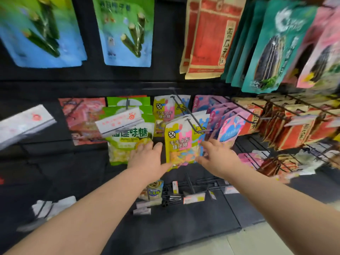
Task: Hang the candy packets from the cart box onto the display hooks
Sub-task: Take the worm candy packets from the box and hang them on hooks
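Hanging from a black wire display hook at the middle of the dark rack is the candy packet: a glossy pouch, yellow-green at the left, pink and blue at the right, with a leaf badge, the print 毛毛虫形橡皮糖 and a clear window of pastel gummies. The left hand touches its lower left corner with fingers spread; the right hand pinches its right edge. Beside it hangs a green packet reading "durian flavor".
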The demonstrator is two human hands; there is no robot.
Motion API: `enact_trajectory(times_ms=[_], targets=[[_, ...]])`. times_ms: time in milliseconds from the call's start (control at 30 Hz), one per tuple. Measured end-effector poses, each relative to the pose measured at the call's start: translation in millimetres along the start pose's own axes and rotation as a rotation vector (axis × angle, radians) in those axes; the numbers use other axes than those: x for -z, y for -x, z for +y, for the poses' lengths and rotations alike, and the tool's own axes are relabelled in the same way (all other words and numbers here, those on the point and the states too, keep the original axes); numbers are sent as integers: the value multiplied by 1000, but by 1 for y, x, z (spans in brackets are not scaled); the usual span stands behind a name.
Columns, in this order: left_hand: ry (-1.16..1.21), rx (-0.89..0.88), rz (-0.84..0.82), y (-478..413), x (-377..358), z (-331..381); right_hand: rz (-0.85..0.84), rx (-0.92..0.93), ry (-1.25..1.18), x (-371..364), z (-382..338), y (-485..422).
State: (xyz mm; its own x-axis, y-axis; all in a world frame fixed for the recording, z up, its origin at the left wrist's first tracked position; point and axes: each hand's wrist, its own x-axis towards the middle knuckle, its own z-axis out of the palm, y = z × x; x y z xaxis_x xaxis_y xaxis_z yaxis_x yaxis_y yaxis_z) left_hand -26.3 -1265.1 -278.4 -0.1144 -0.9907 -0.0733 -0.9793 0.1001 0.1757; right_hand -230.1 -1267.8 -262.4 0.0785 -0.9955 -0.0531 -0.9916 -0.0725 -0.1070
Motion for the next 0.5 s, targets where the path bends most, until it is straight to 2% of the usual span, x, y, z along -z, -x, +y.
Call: enact_trajectory(times_ms=[500], targets=[[-18,-82,-43,113,27,-52,-53,-36,101,17,-84,118]])
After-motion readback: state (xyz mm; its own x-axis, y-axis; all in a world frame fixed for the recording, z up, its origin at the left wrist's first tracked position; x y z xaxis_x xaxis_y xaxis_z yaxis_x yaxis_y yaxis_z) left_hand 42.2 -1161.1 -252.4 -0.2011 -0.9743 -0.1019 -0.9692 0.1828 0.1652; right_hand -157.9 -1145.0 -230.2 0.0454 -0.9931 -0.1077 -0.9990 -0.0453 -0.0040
